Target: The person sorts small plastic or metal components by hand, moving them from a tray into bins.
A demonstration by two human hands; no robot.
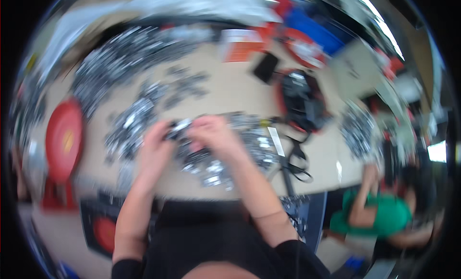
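Silvery and probably metallic, a small piece [180, 126] lies between your two hands, in front of you over the near half of the pale table [230, 82]; motion blur hides its exact form. Your left hand [157, 142] is mostly closed, thumb and fingers bent to a narrow pinch at the piece's left side; your right hand [213, 135] is curled inward, its fingertips gathered at the right side. Both appear to have hold of the piece, though which fingers bear it you cannot tell here. The step in hand is judged to be close two-handed handling of a single piece; the next move would call for a steady pinch by one hand, leaving the other free to turn or release it. Beneath and beside the right hand spreads a near pile of silvery pieces [211, 175]; beyond the left hand lies a second pile [134, 118], and farther back a large heap [127, 55]. Outward to the left stands a red dish [64, 139]; to the right, a red-rimmed tray [280, 102] bearing dark items, with black straps [297, 161] nearer you. At the far right, a co-worker in green [379, 212] sits by another silvery pile [357, 130].
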